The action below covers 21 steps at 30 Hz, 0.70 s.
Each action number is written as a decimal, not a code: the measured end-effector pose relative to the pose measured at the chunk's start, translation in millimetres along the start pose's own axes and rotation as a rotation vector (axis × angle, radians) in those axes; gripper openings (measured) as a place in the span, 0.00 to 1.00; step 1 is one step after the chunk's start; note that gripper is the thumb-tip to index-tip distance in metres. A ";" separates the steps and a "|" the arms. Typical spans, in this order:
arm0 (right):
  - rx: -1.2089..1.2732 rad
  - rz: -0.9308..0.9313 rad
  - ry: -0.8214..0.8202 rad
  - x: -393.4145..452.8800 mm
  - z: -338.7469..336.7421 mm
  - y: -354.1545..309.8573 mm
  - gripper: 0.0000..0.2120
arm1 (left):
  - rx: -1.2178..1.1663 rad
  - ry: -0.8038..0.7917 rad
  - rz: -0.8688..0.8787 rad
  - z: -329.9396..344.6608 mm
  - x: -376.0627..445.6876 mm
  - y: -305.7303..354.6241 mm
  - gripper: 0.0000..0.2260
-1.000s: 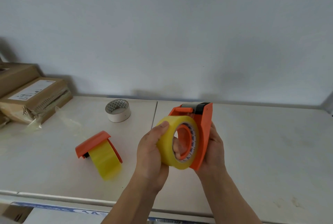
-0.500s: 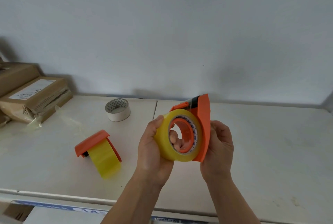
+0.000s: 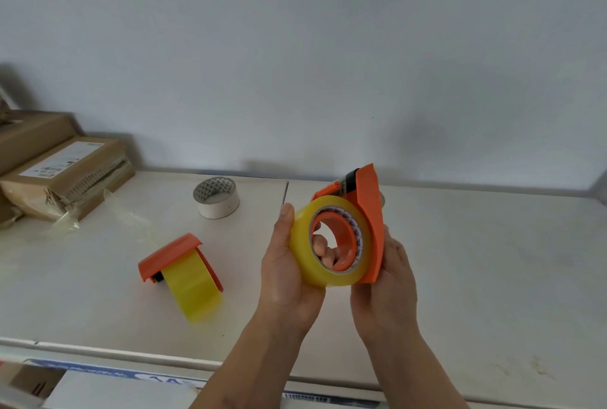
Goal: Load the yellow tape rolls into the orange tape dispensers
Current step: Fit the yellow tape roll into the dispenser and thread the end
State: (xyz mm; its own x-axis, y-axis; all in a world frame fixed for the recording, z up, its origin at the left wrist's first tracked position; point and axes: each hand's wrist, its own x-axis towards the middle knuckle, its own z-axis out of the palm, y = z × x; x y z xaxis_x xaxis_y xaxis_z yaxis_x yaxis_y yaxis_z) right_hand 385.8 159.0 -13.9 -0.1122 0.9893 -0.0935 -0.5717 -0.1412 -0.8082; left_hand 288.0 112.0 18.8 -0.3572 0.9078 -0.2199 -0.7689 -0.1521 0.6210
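Here, hands (image 3: 289, 274) seating roll (image 3: 303, 244), dispenser (image 3: 369, 211)

A white tape roll (image 3: 216, 197) stands far on the white counter (image 3: 476, 260). Two cardboard boxes (image 3: 65, 175) sit stacked far left, crumpled clear film (image 3: 108, 211) beside them. Grey wall (image 3: 295, 47) behind.

a plain pale wall (image 3: 295, 47) rises behind a white tabletop (image 3: 476, 260). a seam (image 3: 285, 191) splits the top. cardboard boxes (image 3: 65, 172) sit far left, against the wall, softly lit.
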 end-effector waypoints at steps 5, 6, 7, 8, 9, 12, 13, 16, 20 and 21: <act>-0.113 -0.066 -0.038 5.3 -0.9 -11.3 0.12 | -0.018 0.027 -0.005 0.4 1.7 -3.7 0.20; -0.107 -0.056 -0.055 3.9 0.0 -10.8 0.14 | -0.027 0.032 -0.015 1.9 0.4 -5.0 0.20; -0.075 -0.027 -0.075 0.5 1.3 -9.8 0.16 | -0.036 0.035 -0.022 3.6 -0.9 -5.8 0.20; -0.024 0.017 -0.102 -3.3 2.8 -8.0 0.18 | -0.055 0.032 -0.029 5.8 -2.0 -6.8 0.21; 0.039 0.072 -0.132 -7.2 4.3 -6.1 0.20 | -0.080 0.028 -0.033 7.0 -2.4 -7.7 0.22; 0.183 0.235 -0.188 -12.7 2.7 -1.5 0.24 | -0.107 0.013 -0.039 6.8 -0.9 -8.3 0.25; 0.195 0.259 -0.207 -11.8 0.7 -1.7 0.24 | -0.101 0.019 -0.037 5.3 0.3 -8.3 0.26; 0.156 0.230 -0.268 -5.8 -5.0 -6.1 0.24 | 0.020 0.121 0.035 3.0 -0.1 -11.3 0.25; -0.003 0.020 -0.335 3.9 -10.6 -17.9 0.25 | 0.451 0.367 0.138 2.8 -1.0 -16.2 0.22; -0.062 -0.019 -0.318 8.1 -10.8 -24.0 0.24 | 0.521 0.377 0.165 0.6 -0.4 -16.3 0.21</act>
State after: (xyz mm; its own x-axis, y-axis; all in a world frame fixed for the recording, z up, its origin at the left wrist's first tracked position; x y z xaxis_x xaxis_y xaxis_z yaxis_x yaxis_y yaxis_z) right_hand 407.4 170.8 -1.5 -0.3557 0.9292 0.1004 -0.5268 -0.1106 -0.8428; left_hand 301.0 114.4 9.2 -0.6822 0.6756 -0.2797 -0.3649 0.0170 0.9309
